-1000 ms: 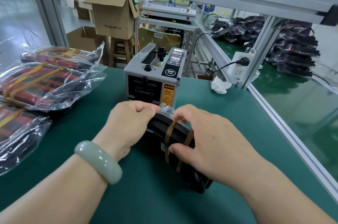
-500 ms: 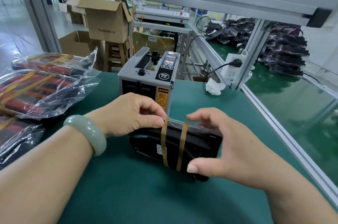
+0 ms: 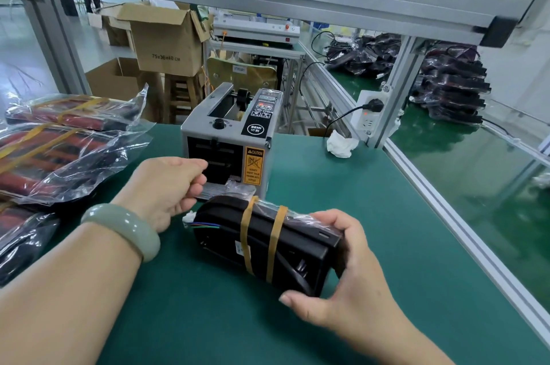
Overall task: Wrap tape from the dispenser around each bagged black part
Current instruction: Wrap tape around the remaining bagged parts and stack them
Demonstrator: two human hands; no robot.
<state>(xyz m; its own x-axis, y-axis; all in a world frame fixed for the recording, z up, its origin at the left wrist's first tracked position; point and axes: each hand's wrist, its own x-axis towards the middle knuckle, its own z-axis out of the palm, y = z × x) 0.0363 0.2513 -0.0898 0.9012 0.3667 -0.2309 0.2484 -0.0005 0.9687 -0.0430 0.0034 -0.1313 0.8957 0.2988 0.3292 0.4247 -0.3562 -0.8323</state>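
A bagged black part (image 3: 291,248) with two amber tape bands (image 3: 275,239) round its middle is tilted just above the green table (image 3: 372,215). My right hand (image 3: 351,284) grips its right end, thumb below and fingers over the top. My left hand (image 3: 166,186) is off the part, up at the left of the front opening of the grey tape dispenser (image 3: 229,138). Its fingers are loosely curled and I see nothing between them. Coloured wires stick out of the part's left end.
Several taped bagged parts (image 3: 53,156) lie stacked at the left edge. A crumpled white tissue (image 3: 340,144) sits beside a wall socket (image 3: 369,114). An aluminium rail (image 3: 464,230) bounds the table on the right; more bagged parts (image 3: 446,87) are piled beyond it.
My left hand let go of the part and moved up to the dispenser's front. My right hand shifted to the part's right end and lifted and turned it.
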